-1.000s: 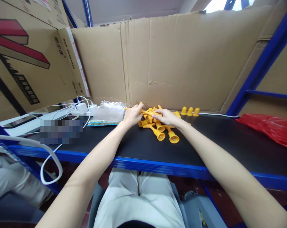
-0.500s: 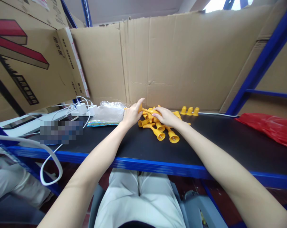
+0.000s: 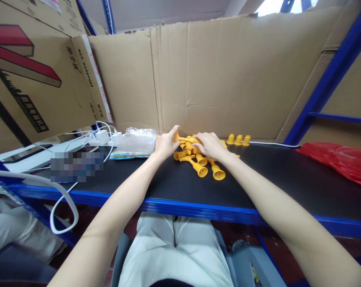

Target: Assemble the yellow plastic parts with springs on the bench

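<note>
A yellow plastic horn-shaped piece (image 3: 187, 139) stretches between my two hands, above a pile of similar pieces. My left hand (image 3: 167, 144) is closed around its flared left end, thumb pointing up. At the other end, my right hand (image 3: 212, 146) grips the piece with bent fingers, which hide that part. Below and in front of my hands lies the pile; one yellow horn-shaped piece (image 3: 202, 171) and another yellow flared piece (image 3: 218, 173) have their wide mouths turned towards me. Small shiny parts show inside these mouths.
Several small yellow cups (image 3: 238, 140) stand in a row behind, right of my right hand. A clear plastic bag (image 3: 137, 143) lies left of my left hand, near white chargers (image 3: 102, 136) and cables. A red plastic bag (image 3: 338, 161) is at the right. Cardboard (image 3: 228, 79) walls the back.
My right hand has shifted very slightly, and my left thumb sits a little lower. Both hands keep hold of the same yellow piece; the pile looks unchanged.
</note>
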`<state>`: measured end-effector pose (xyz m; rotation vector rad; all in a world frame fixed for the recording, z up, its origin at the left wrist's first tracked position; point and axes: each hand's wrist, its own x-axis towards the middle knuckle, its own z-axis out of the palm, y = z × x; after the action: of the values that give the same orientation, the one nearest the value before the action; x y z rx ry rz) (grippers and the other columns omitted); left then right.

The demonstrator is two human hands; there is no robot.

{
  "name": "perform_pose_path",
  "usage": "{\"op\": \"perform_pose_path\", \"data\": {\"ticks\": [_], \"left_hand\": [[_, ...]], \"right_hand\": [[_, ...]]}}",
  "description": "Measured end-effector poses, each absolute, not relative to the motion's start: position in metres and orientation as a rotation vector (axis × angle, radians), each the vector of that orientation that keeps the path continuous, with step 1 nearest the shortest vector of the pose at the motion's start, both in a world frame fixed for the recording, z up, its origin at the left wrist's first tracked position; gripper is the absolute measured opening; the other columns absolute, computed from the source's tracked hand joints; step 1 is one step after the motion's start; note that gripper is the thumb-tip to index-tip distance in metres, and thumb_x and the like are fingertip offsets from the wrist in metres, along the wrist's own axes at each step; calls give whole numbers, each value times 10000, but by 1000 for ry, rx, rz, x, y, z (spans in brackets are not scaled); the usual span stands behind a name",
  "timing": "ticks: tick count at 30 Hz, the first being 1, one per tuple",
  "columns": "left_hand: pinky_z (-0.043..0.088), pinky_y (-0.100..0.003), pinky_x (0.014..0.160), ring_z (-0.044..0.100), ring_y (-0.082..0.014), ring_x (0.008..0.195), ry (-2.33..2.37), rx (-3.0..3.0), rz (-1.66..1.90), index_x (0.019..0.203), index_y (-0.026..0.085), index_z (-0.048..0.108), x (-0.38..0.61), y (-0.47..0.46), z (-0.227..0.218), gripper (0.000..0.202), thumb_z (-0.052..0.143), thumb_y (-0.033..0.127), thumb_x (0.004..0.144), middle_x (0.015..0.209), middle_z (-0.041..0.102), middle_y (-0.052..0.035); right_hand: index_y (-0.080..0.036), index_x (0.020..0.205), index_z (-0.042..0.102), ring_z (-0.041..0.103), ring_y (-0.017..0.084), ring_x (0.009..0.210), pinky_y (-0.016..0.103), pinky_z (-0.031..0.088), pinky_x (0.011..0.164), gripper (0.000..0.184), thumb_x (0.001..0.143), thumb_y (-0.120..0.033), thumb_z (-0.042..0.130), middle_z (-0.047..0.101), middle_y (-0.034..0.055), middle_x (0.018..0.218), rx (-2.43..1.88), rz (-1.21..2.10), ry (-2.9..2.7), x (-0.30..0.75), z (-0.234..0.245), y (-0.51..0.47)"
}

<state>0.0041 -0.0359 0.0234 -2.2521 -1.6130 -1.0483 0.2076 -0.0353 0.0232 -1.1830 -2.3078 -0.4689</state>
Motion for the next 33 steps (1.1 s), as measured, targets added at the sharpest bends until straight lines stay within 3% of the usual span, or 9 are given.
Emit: {"op": "perform_pose_path", "data": {"ticks": [6, 10, 14, 17, 24, 33], "left_hand": [[455, -262, 700, 620, -185, 765, -1735, -2389, -1234, 1252, 190, 550, 6, -20, 15, 561, 634, 275, 704, 867, 685, -46], [404, -232, 520, 529, -128, 521, -1972, -2616, -1193, 974, 125, 679, 8, -16, 10, 358, 636, 322, 678, 607, 612, -7], [317, -234, 419, 409, -104, 383, -2099, -2720, -1044, 769, 127, 678, 11, -21, 10, 249, 612, 350, 681, 426, 466, 30], [326, -236, 446, 454, -116, 434, -2061, -2684, -990, 721, 141, 670, 9, -20, 11, 216, 612, 341, 666, 461, 498, 15], [401, -264, 583, 607, -206, 722, -1892, -2369, -851, 785, 173, 678, 1, -15, 10, 225, 606, 334, 646, 777, 676, -67], [428, -266, 617, 630, -209, 745, -1931, -2338, -802, 759, 174, 681, -3, -14, 11, 209, 530, 318, 761, 777, 690, -87]], "right_hand": [[-159, 962, 581, 519, 233, 869, 357, 269, 775, 172, 921, -234, 431, 654, 99, 921, -1163, -786, -2297, 205, 26, -42], [-176, 946, 562, 488, 223, 862, 372, 248, 823, 186, 905, -123, 389, 633, 82, 902, -1125, -985, -2287, 202, 28, -45], [-178, 958, 552, 484, 222, 884, 379, 235, 886, 215, 897, -92, 365, 625, 85, 932, -1070, -1039, -2272, 204, 28, -41], [-161, 972, 543, 491, 226, 869, 376, 243, 882, 216, 873, -74, 372, 625, 94, 904, -1086, -991, -2271, 207, 24, -35], [-149, 1015, 550, 512, 239, 869, 394, 250, 889, 190, 880, -191, 423, 636, 105, 904, -1134, -907, -2343, 214, 16, -29], [-177, 1001, 593, 518, 261, 951, 440, 287, 912, 236, 869, -325, 465, 631, 113, 984, -1296, -696, -2005, 245, 25, -14]]}}
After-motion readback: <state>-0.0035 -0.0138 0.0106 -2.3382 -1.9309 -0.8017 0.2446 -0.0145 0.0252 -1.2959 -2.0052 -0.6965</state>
